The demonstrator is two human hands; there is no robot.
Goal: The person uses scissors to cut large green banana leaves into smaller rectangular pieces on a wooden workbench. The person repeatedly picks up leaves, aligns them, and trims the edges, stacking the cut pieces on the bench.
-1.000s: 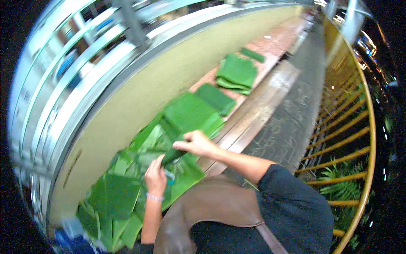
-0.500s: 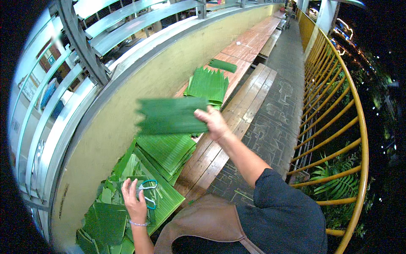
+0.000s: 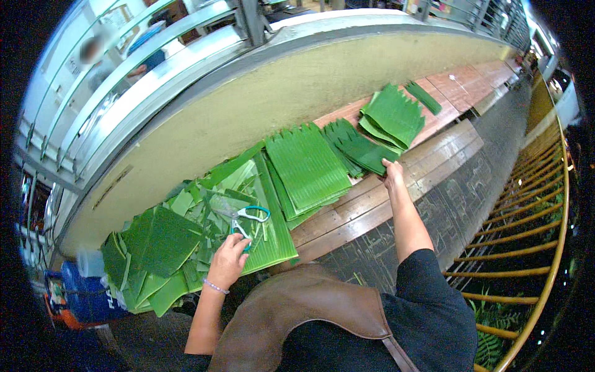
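Note:
My right hand (image 3: 392,173) grips the near end of a dark green banana leaf piece (image 3: 364,150) with a notched edge. The leaf lies low over the table, between a stack of large notched leaves (image 3: 308,162) on its left and a fanned stack (image 3: 396,115) on its right. My left hand (image 3: 229,259) has its fingers closed at the lower handle of a pair of scissors (image 3: 246,214) with teal and white handles. The blades point left over leaf scraps (image 3: 207,208), on top of a broad leaf sheet (image 3: 279,245).
A narrow dark notched leaf (image 3: 423,97) lies farther along the table (image 3: 449,90). Dark folded leaves (image 3: 158,239) cover its left end. A wooden bench (image 3: 434,158) runs along the near side. Beyond stands a yellow wall (image 3: 248,93); a yellow railing (image 3: 551,260) borders the right.
The view has turned left. My right hand has lowered the leaf piece from mid-air to the table between the stacks. My left hand has come from beside the scissors onto their handle.

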